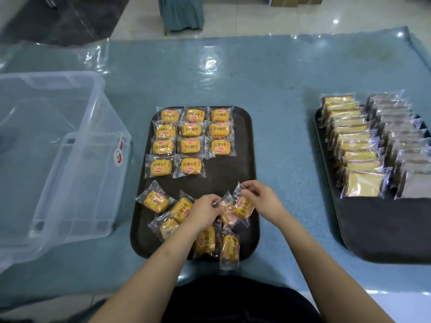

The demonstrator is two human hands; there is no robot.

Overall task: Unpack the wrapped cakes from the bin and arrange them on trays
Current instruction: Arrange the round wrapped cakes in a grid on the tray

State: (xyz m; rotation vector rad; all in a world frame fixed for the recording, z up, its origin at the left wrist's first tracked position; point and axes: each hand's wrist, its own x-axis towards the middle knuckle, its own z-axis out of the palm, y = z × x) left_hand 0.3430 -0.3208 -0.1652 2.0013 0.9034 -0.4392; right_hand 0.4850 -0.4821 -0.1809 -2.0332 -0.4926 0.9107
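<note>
Left hand (205, 209) and right hand (258, 198) each pinch a wrapped cake (242, 206) (over the dark tray (233, 169)).

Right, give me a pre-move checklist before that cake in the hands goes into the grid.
1. Cake held: ok, left hand and right hand each pinch the held cake's wrapper.
2. Free slot: ok, the fourth row's right end on the middle tray is bare.
3. Grid rows tidy: ok, eleven placed cakes lie in rows.
4. Loose cakes sorted: not ok, scattered at the near end.
5. Bin emptied: ok, no cakes visible inside.
</note>
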